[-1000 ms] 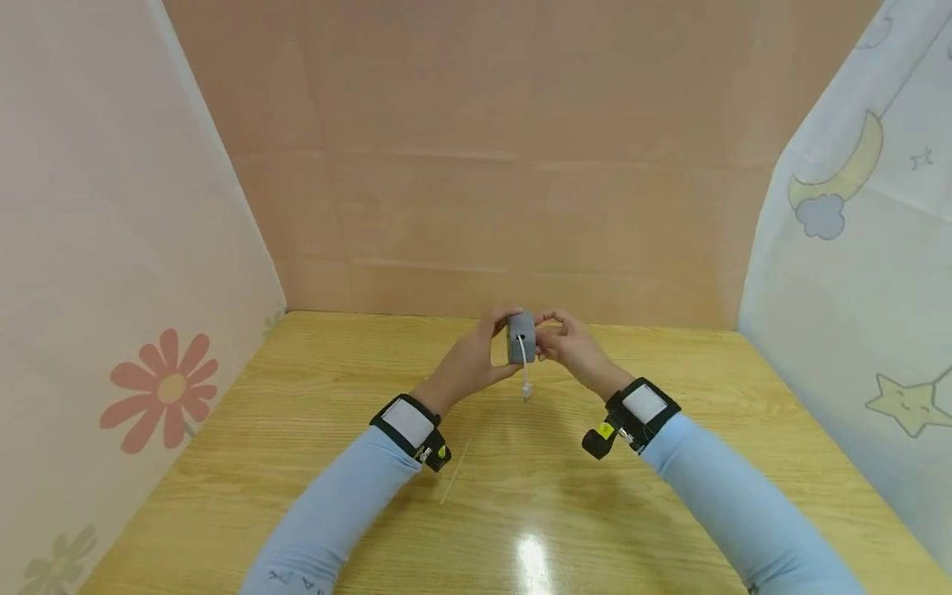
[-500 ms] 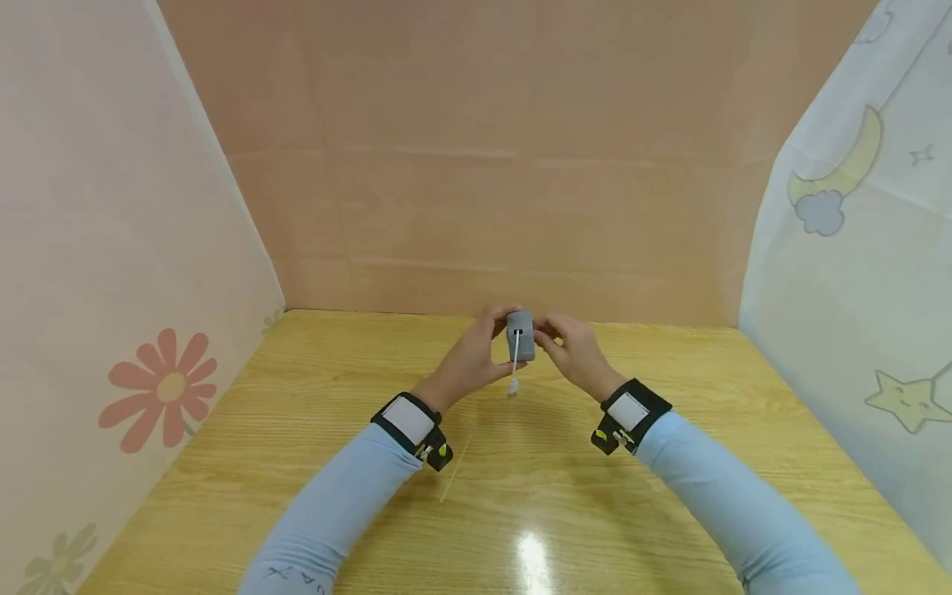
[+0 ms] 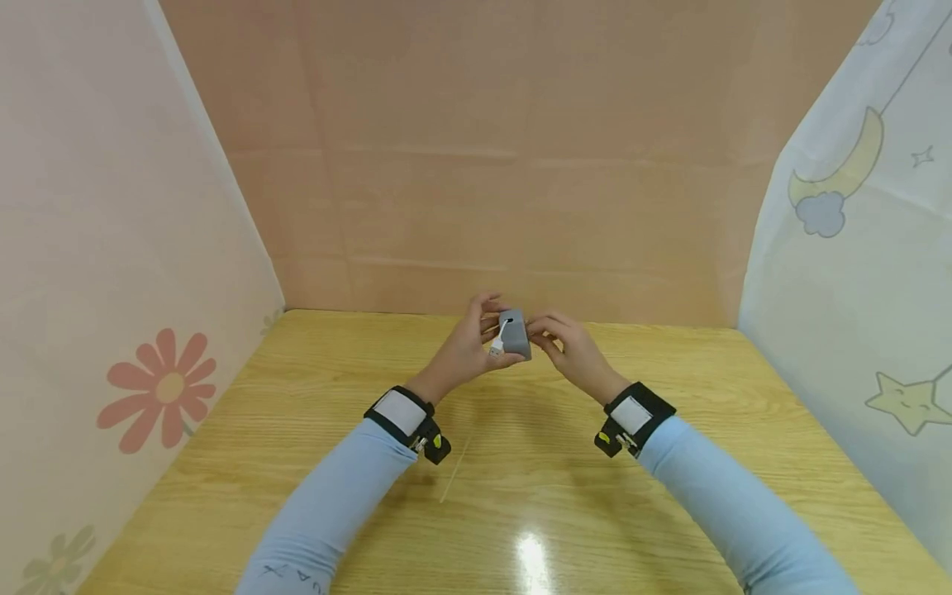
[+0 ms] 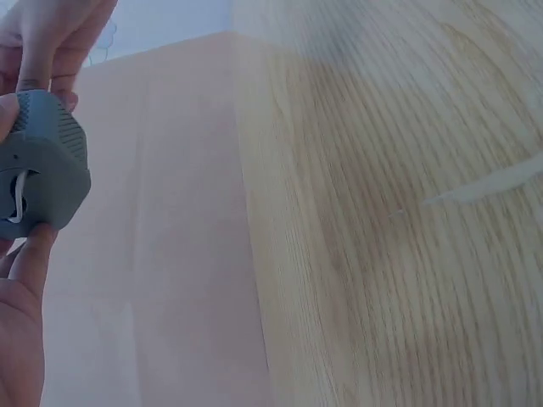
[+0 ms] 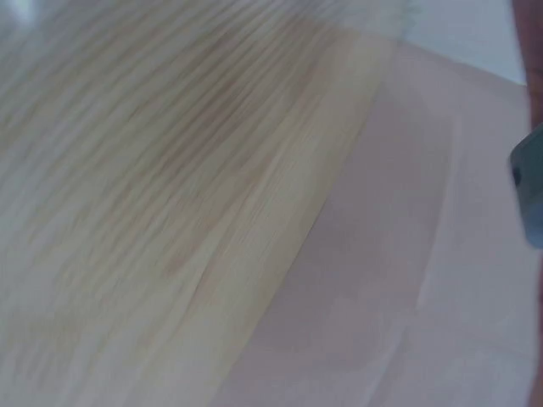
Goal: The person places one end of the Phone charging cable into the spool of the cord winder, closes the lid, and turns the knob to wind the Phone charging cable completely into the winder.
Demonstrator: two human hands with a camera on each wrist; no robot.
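Both hands hold the small grey box [image 3: 515, 332] in the air above the tabletop's [image 3: 521, 463] far edge. The left hand [image 3: 464, 354] grips its left side, fingers curled by the short white cable [image 3: 499, 339], whose plug lies toward that palm; the right hand [image 3: 568, 351] pinches the box's right side

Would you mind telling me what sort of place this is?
Probably a small tabletop recording booth: a wooden table walled by a plain pink backdrop and printed cloth screens, with cameras strapped to both wrists.

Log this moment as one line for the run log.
left hand: holds gray box, fingers on white cable | right hand: holds box | box: above wooden table, between hands
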